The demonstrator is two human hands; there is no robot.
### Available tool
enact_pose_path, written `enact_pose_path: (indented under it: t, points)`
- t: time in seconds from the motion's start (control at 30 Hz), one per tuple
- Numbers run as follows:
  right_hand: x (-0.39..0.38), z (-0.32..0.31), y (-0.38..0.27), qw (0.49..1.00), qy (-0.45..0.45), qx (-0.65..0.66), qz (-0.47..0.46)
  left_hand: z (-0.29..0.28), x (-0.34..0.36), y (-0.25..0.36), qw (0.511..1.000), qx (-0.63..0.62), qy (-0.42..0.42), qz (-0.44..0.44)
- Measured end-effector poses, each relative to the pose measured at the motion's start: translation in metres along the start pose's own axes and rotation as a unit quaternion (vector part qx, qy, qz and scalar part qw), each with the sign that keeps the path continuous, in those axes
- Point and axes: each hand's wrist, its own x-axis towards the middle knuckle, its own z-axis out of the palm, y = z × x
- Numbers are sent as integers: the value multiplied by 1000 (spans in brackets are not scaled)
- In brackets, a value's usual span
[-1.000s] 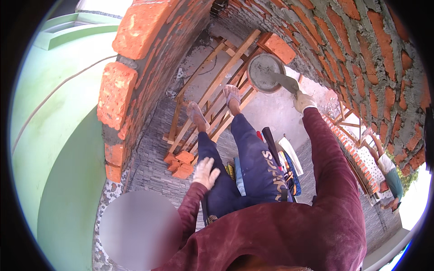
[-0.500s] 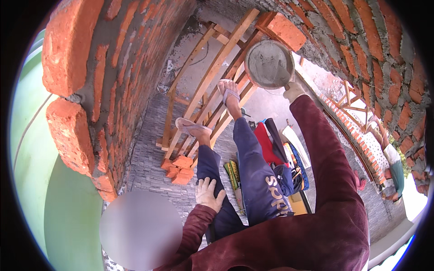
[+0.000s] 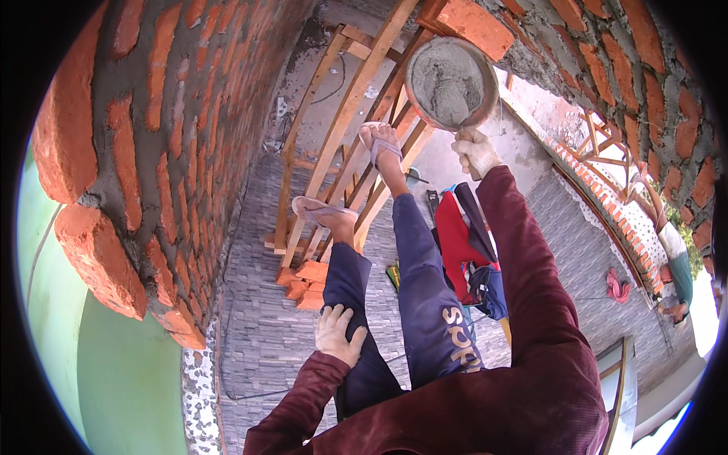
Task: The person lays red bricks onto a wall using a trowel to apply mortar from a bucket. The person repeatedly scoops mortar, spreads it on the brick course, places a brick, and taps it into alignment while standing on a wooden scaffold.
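Observation:
My right hand (image 3: 478,154), in a pale work glove, is closed at the near edge of a round bucket (image 3: 493,85) holding grey mortar (image 3: 438,72). It grips a trowel (image 3: 453,116) whose mortar-coated blade dips into the bucket; the handle is mostly hidden by the fingers. My left hand (image 3: 339,335), also gloved, lies on my left leg with its fingers spread and nothing in them. Next to the bucket, on top of the brickwork, sits an orange brick (image 3: 476,29).
My sandalled feet stand on a wooden frame (image 3: 345,114) above grey patterned flooring (image 3: 258,318). Brick walls rise on the left (image 3: 182,114) and right (image 3: 644,83). Loose bricks (image 3: 307,284) and red cloth (image 3: 459,243) lie below. Another person (image 3: 675,254) is at far right.
My right hand has shifted slightly left and turned the trowel in the mortar, whose surface is now heaped and furrowed. My left hand stays on my leg. The view has tilted slightly.

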Motion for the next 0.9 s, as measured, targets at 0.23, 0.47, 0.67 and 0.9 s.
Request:
enact_pose_path:
  t: [0.23, 0.47, 0.67, 0.9]
  points:
    - [-21, -10, 34, 994, 1, 99, -54, -6, 1, -7, 999, 15, 18, 24]
    - [-80, -35, 11, 995, 4, 40, -95, -3, -3, -14, 997, 29, 51, 42]
    - [-215, -23, -87, 965, -29, -224, -130, 14, -9, -8, 996, -57, 72, 4]
    - [-332, 104, -209, 827, -168, -498, -201, 37, -11, -4, 984, -118, 114, -68]
